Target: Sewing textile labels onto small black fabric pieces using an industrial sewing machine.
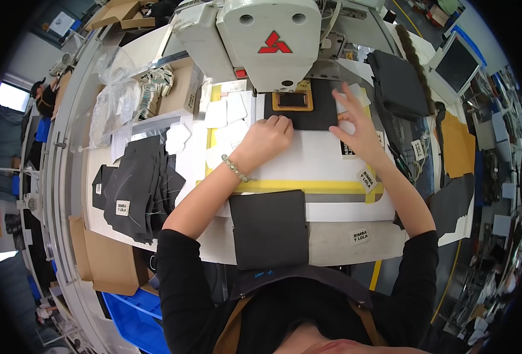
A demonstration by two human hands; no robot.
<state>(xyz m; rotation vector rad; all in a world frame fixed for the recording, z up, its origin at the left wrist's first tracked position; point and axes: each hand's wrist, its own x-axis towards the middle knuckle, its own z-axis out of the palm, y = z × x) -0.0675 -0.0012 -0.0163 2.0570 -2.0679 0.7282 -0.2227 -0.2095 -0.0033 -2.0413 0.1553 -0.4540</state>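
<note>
Under the head of a white sewing machine, a black fabric piece lies on a white work plate. A yellow-brown frame with a dark window rests on it. My left hand is closed, its curled fingertips at the near left edge of the fabric piece. Beside the right edge of that piece, my right hand is open with fingers spread, the thumb close to its near right corner. White labels with dark print lie by my right wrist. Another dark fabric panel is at the table's front edge.
At left are a stack of dark fabric pieces, a cardboard box of bundled labels and clear plastic bags. White cut pieces lie left of the machine. Folded black fabric and a monitor stand at right. Yellow tape borders the plate.
</note>
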